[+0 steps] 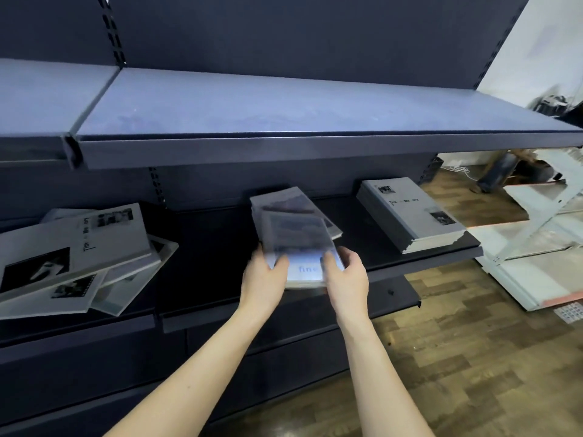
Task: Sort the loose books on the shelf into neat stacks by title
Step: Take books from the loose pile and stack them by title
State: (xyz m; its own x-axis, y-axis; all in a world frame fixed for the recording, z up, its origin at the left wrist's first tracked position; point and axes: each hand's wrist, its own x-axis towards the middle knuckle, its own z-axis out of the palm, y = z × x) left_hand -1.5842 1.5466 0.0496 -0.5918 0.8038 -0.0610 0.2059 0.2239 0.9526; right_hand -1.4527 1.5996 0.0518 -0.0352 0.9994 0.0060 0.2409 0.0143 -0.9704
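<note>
**Both hands on a book at the middle stack**

Left hand [263, 274] and right hand [345, 272] grip the near corners of one blurred book [299, 247], thumbs on the cover, fingers curled under, so both are closed on it, not open. Two-hand hold prob. keeps it square for lining up w/ the middle stack [293, 206] beneath it; book overhangs the shelf [205, 234] front edge, its far end over the stack. Can't tell if it rests on the stack or floats just above, as motion blur hides the contact.

Further out: at right, a neat stack [410, 212] of grey "Time…Memory" covers, edges aligned, looks done. At left, a loose pile [75, 257] of same-looking grey books, fanned and tilted, one lying across others, likely the unsorted lot.

Judgement: mid-task, approx. Middle stack gets a diff. title, so it's kept apart from the grey ones. Upper shelf [284, 108] bare.
</note>
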